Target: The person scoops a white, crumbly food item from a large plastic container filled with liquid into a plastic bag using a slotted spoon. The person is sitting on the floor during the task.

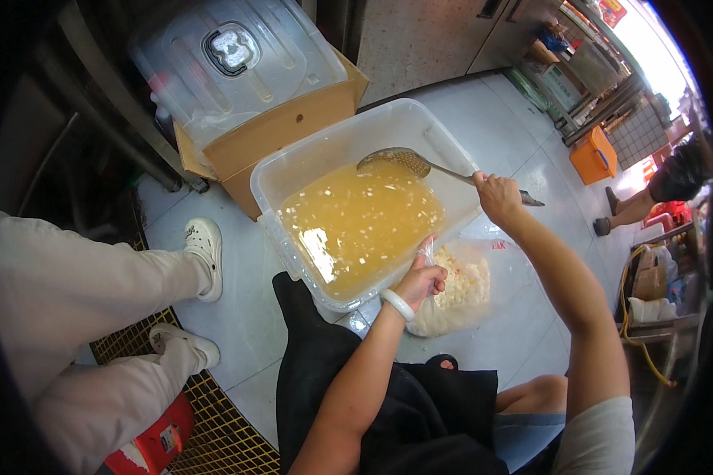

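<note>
My right hand (499, 199) is closed on the handle of a perforated metal skimmer (395, 160). The skimmer's bowl lies at the far side of a translucent plastic tub (416, 119), at the edge of yellowish liquid (362, 219) with small white cubes floating in it. With a white bangle on its wrist, my left hand (419, 282) grips the gathered edge of a clear plastic bag (442, 323) beside the tub's near right side. Inside the bag, on the floor, lie pale diced pieces (460, 276) with a few reddish bits.
A lidded plastic container (255, 65) sits in a cardboard box (285, 127) behind the tub. At left stands a person in white clogs (205, 255), near a yellow grating (226, 427) and a red container (166, 433). Farther right are an orange bin (594, 155) and another person's legs (630, 211).
</note>
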`<state>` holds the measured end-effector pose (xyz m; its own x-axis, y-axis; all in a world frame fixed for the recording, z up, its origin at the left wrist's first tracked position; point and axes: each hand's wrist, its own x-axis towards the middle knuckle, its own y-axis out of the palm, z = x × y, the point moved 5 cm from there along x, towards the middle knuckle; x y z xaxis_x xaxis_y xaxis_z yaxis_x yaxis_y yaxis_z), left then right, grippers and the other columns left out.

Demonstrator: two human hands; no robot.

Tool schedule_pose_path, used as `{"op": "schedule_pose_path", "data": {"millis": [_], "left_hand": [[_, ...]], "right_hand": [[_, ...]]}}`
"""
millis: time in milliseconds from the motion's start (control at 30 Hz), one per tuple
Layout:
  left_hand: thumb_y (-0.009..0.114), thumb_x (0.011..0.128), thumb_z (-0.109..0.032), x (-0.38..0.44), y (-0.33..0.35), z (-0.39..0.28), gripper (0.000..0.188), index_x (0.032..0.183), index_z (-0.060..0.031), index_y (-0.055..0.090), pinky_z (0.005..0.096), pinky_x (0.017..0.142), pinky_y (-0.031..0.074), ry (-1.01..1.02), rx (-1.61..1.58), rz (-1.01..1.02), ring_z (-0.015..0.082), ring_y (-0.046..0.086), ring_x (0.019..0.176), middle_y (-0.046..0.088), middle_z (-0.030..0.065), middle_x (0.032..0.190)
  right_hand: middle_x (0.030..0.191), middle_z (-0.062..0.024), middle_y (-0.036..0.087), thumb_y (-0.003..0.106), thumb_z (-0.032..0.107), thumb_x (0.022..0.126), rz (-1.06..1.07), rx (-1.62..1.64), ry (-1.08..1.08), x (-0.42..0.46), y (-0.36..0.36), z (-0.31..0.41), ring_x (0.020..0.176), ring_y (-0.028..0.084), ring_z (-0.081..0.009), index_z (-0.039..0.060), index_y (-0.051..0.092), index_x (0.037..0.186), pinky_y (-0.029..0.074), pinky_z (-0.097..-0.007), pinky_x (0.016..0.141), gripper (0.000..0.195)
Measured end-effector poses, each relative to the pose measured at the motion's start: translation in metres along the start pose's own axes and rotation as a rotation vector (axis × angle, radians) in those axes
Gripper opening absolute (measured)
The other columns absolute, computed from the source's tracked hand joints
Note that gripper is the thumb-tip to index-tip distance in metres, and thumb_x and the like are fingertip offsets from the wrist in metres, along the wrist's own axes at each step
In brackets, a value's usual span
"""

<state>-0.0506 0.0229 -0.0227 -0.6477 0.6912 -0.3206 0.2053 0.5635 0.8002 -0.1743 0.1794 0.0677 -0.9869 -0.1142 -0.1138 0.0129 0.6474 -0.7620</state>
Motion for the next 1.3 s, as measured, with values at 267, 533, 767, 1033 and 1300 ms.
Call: {"op": "schedule_pose_path", "data": {"millis": [267, 533, 767, 1033, 1300], "left_hand": [[0.048, 0.074, -0.004, 0.0, 0.001, 0.0, 0.074, 0.136, -0.0266, 0.014, 0.0223, 0.053, 0.037, -0.011, 0.002, -0.007, 0.0096, 0.047, 0.056, 0.049, 0.0043, 0.077], [0.049, 0.075, -0.006, 0.0, 0.001, 0.0, 0.072, 0.135, -0.0269, 0.015, 0.022, 0.052, 0.038, -0.014, 0.025, -0.018, 0.009, 0.047, 0.056, 0.05, 0.0034, 0.077], [0.048, 0.075, -0.006, 0.0, 0.001, 0.0, 0.071, 0.135, -0.0267, 0.017, 0.0205, 0.051, 0.037, -0.003, 0.038, -0.035, 0.0079, 0.047, 0.055, 0.049, 0.002, 0.076], [0.048, 0.075, -0.006, 0.0, 0.001, 0.001, 0.071, 0.135, -0.0272, 0.017, 0.0199, 0.049, 0.037, -0.004, 0.038, -0.03, 0.0073, 0.047, 0.054, 0.05, 0.0017, 0.076], [0.045, 0.076, -0.004, 0.002, 0.0, 0.003, 0.07, 0.136, -0.0273, 0.016, 0.0199, 0.048, 0.037, 0.027, 0.045, -0.03, 0.0084, 0.047, 0.054, 0.05, 0.004, 0.078]], "right_hand": [[0.069, -0.0119, 0.062, 0.049, 0.005, 0.075, 0.152, 0.081, -0.132, -0.021, -0.019, -0.019, 0.068, 0.063, -0.0256, 0.0029, 0.05, 0.091, 0.049, -0.0337, 0.056, 0.016], [0.07, -0.0082, 0.063, 0.051, 0.007, 0.076, 0.208, -0.069, -0.319, -0.017, -0.025, -0.031, 0.069, 0.063, -0.0238, 0.0096, 0.057, 0.094, 0.049, -0.0328, 0.057, 0.02], [0.069, -0.0093, 0.062, 0.054, 0.006, 0.071, 0.211, 0.021, -0.427, -0.007, -0.032, -0.012, 0.067, 0.062, -0.0256, 0.0106, 0.059, 0.089, 0.049, -0.0348, 0.058, 0.02], [0.071, -0.0102, 0.062, 0.054, 0.006, 0.069, 0.225, 0.127, -0.514, -0.006, -0.028, 0.026, 0.067, 0.061, -0.0273, 0.011, 0.059, 0.09, 0.049, -0.0366, 0.061, 0.022], [0.072, -0.0061, 0.063, 0.049, 0.011, 0.077, 0.125, 0.088, -0.417, -0.017, -0.028, 0.06, 0.069, 0.063, -0.0228, 0.0133, 0.058, 0.089, 0.048, -0.0332, 0.058, 0.015]]}}
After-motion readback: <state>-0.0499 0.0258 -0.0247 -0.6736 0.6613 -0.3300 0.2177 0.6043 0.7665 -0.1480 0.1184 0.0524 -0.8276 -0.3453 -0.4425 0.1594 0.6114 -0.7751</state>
